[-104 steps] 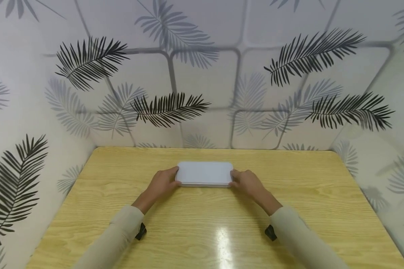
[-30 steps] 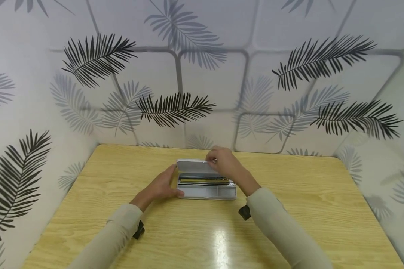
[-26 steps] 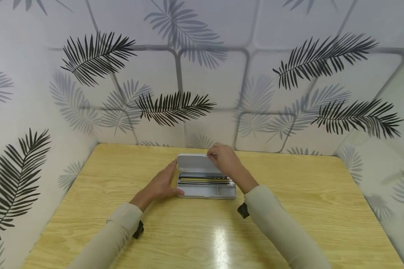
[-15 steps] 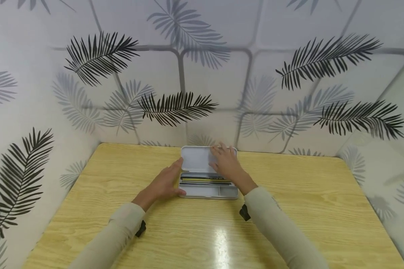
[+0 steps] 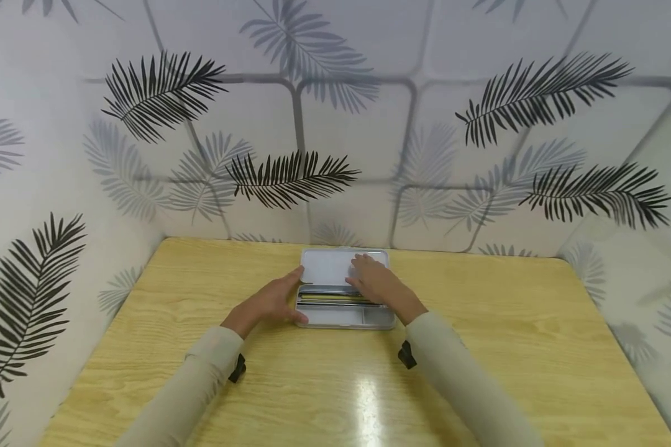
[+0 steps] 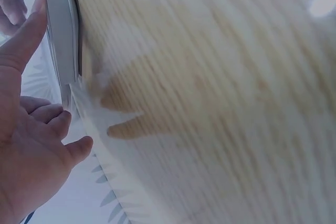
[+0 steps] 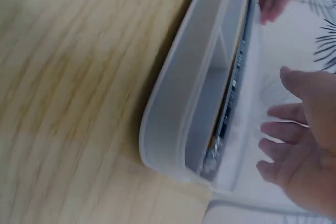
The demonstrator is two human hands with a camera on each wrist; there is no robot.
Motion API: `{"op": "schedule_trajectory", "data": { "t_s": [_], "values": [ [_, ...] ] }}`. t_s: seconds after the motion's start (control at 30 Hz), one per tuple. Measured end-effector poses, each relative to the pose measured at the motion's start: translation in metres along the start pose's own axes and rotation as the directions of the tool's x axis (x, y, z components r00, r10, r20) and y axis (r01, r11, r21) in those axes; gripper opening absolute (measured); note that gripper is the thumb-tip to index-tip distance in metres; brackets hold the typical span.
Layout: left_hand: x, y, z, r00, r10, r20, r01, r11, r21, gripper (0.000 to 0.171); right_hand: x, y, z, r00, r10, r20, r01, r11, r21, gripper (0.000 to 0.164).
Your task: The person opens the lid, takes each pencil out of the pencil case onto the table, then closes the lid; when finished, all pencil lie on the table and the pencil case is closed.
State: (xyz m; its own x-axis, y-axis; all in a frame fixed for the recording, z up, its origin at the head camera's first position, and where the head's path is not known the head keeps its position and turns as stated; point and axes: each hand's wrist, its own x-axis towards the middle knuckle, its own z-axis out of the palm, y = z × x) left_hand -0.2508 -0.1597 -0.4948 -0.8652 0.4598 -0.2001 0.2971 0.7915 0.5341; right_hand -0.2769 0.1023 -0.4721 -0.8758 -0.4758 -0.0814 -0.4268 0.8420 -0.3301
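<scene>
Because its lid (image 5: 325, 267) is folded back, the pale case (image 5: 330, 317) shows slim sticks (image 5: 324, 297); I'd judge it light, stiff and slippery, best held by its short ends. The left hand (image 5: 271, 300), spread, touches its left end; the right hand (image 5: 374, 281) lies spread over the lid. The case sits far back on the bench (image 5: 307, 385).

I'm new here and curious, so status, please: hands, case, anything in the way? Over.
Left hand at left end of case. Right hand over the lid, hiding part of it. Case open on the table, slim items inside.
</scene>
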Motion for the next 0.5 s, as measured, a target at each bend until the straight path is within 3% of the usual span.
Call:
{"op": "schedule_trajectory", "data": {
  "t_s": [0.13,0.2,0.33,0.5],
  "values": [
    [0.002,0.001,-0.003,1.0,0.01,0.015,-0.009,1.0,-0.03,0.118,-0.013,0.009,-0.011,0.998,-0.01,-0.066,0.02,0.989,0.145,0.027],
    [0.002,0.001,-0.004,1.0,-0.002,0.022,0.003,0.999,-0.039,0.118,-0.019,0.014,-0.014,0.999,-0.006,-0.051,0.018,0.97,0.241,0.016],
    [0.001,0.001,-0.005,0.999,-0.021,0.025,0.022,0.998,-0.059,0.118,-0.029,0.023,-0.015,0.999,0.018,0.035,-0.03,0.923,0.384,0.015],
    [0.002,-0.001,-0.003,0.999,-0.028,0.03,0.03,0.997,-0.074,0.119,-0.034,0.028,-0.006,0.994,0.097,0.051,-0.11,0.902,0.418,0.019]
  ]
}}
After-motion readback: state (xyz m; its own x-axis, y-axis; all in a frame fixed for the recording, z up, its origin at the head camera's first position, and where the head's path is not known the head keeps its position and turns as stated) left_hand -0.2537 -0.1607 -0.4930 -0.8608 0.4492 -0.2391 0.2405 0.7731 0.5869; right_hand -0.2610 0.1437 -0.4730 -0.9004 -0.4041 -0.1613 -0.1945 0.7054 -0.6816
